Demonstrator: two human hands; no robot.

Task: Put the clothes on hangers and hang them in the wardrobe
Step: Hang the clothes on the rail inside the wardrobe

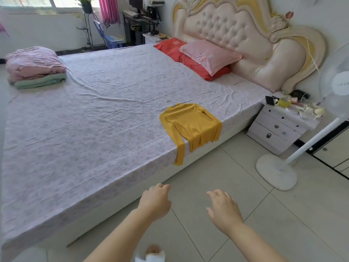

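A yellow long-sleeved top point(190, 125) lies flat on the near right edge of the bed point(90, 118), one sleeve hanging over the side. A thin metal hanger hook point(170, 103) sticks out of its neck. Both hands are stretched out over the tiled floor, short of the bed and well below the top. My left hand point(155, 201) has loosely curled fingers and holds nothing. My right hand point(222, 207) has its fingers spread and is empty too. No wardrobe is in view.
Folded pink and green bedding point(34, 67) sits at the bed's far left corner; pillows point(204, 55) lie by the headboard. A white nightstand point(279, 127) with clutter and a standing fan point(277, 171) stand to the right. Tiled floor point(236, 186) runs along the bed.
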